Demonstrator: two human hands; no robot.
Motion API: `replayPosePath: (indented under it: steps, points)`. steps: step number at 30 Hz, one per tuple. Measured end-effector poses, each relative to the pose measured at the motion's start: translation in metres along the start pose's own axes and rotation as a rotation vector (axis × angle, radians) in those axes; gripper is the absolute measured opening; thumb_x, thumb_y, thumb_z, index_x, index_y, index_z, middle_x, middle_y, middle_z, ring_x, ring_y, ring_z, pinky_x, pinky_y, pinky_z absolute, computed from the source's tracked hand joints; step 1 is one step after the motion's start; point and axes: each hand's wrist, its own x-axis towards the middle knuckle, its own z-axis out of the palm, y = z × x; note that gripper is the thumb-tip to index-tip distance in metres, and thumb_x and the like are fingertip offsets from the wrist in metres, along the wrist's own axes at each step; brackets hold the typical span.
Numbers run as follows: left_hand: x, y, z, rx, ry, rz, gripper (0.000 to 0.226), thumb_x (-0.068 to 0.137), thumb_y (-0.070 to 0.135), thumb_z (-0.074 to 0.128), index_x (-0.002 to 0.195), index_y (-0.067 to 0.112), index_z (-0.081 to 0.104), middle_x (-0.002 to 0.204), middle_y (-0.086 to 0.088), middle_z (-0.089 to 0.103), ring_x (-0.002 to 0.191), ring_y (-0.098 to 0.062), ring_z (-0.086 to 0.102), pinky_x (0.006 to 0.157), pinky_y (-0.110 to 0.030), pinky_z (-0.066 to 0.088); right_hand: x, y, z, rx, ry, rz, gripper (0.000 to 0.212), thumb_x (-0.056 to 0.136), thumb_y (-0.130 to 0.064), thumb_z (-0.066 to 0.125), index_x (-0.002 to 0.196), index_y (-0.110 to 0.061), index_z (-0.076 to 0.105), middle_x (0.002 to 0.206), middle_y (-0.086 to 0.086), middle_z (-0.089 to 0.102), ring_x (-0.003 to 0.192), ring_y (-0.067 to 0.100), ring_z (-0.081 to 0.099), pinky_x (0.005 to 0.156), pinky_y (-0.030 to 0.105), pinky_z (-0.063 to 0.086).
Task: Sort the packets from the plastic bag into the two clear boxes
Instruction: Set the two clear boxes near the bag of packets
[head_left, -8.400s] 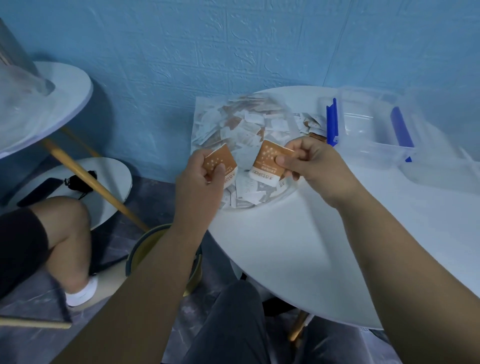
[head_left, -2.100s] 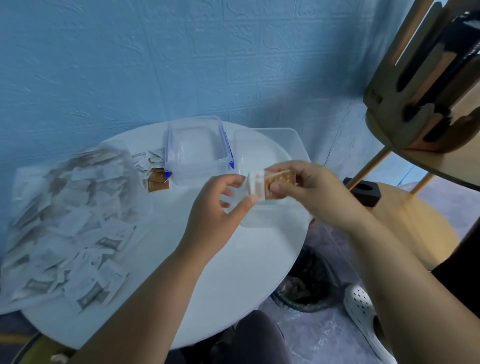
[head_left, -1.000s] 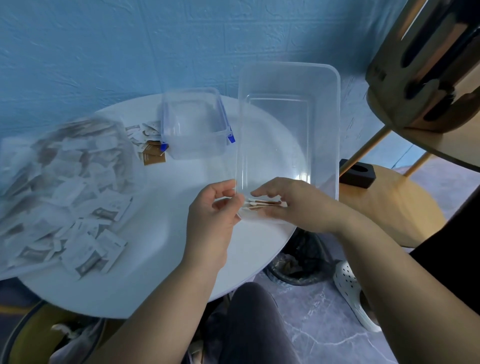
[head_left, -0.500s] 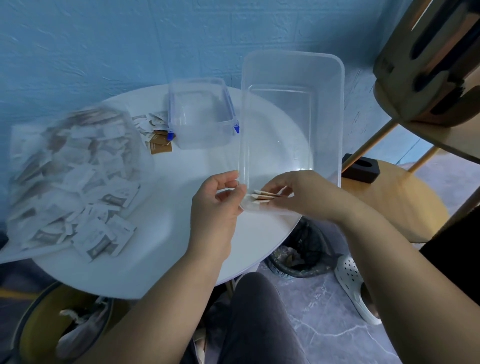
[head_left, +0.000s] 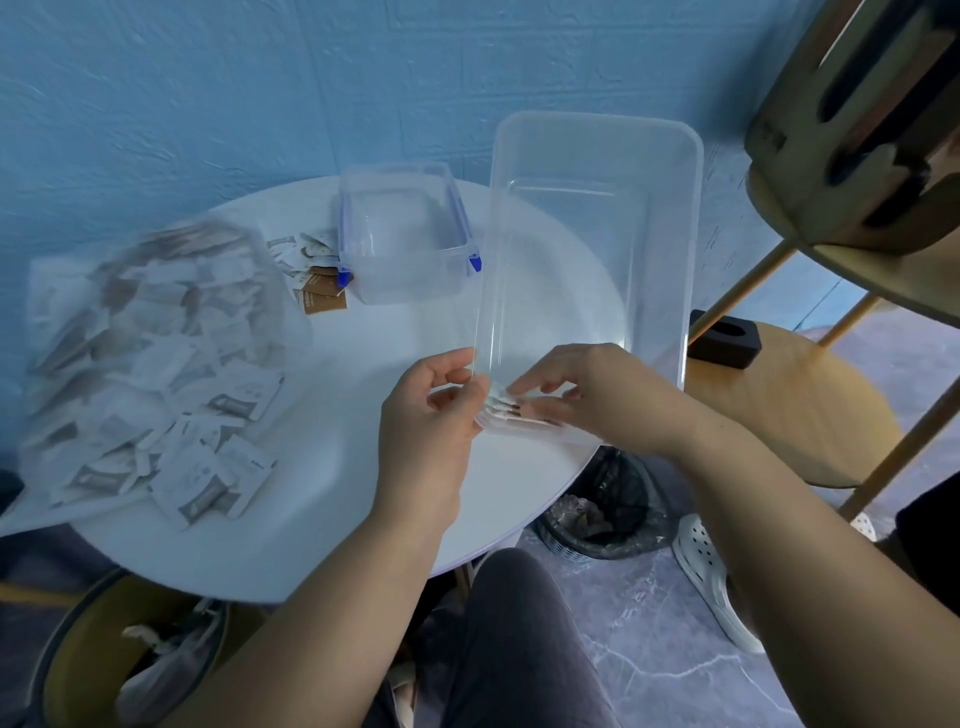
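Your left hand (head_left: 431, 415) pinches the near left corner of the large clear box (head_left: 589, 234), thumb and curled fingers closed on its rim. Your right hand (head_left: 597, 395) reaches into the near end of that box, fingers stretched out almost straight, their tips resting on a small stack of packets (head_left: 506, 410) that lies against the near wall. The stack sits between your two hands, brown edges showing.

The box's far end looks raised off the white table (head_left: 337, 431). Just beside its left wall stands the small clear box (head_left: 405, 234) with blue clips. A few loose packets (head_left: 317, 291) lie at that box's left side, and further left the plastic bag (head_left: 145, 353) sprawls over the table's edge, full of packets.

Under the table's right edge stands a dark bin (head_left: 602, 512). A black block (head_left: 724, 338) sits on the wooden stool (head_left: 789, 400) at your right.
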Motion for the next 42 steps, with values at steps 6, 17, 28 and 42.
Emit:
replayPosePath:
  steps: [6, 17, 28, 42]
  points:
    - [0.001, 0.001, 0.001, -0.001, 0.023, -0.006, 0.024, 0.086, 0.006, 0.062, 0.085, 0.03, 0.063, 0.082, 0.008, 0.055, 0.078, -0.01, 0.056, 0.077, -0.033, 0.054, -0.001, -0.003, 0.001, -0.012, -0.019, -0.01, 0.022, 0.087, -0.026, 0.062, 0.109, -0.025, 0.067, 0.104, -0.009, 0.064, 0.09, 0.006, 0.058, 0.083, 0.017, 0.045]
    - [0.014, 0.002, 0.006, -0.005, 0.057, 0.002, 0.02, 0.087, 0.013, 0.063, 0.09, 0.033, 0.064, 0.087, 0.014, 0.06, 0.079, -0.005, 0.061, 0.073, -0.029, 0.056, -0.018, -0.016, 0.008, -0.465, 0.103, 0.049, 0.044, 0.091, -0.047, 0.049, 0.133, -0.037, 0.042, 0.128, -0.014, 0.048, 0.116, 0.012, 0.048, 0.082, 0.03, 0.047]
    - [0.052, -0.014, 0.006, 0.481, -0.162, 0.411, 0.036, 0.083, 0.011, 0.067, 0.11, 0.03, 0.055, 0.107, 0.01, 0.056, 0.091, -0.002, 0.058, 0.074, -0.005, 0.042, 0.043, 0.021, -0.032, -0.464, 0.031, 0.015, 0.024, 0.09, -0.035, 0.053, 0.113, -0.034, 0.06, 0.105, -0.012, 0.063, 0.097, 0.012, 0.056, 0.071, 0.028, 0.042]
    - [0.116, -0.022, 0.028, 0.74, -0.167, 0.51, 0.052, 0.088, 0.007, 0.055, 0.137, 0.022, 0.043, 0.127, 0.0, 0.051, 0.105, -0.017, 0.055, 0.083, -0.043, 0.052, 0.119, 0.056, -0.06, -0.477, -0.001, -0.053, 0.025, 0.088, -0.03, 0.054, 0.112, -0.031, 0.061, 0.108, -0.01, 0.064, 0.1, 0.016, 0.056, 0.073, 0.025, 0.039]
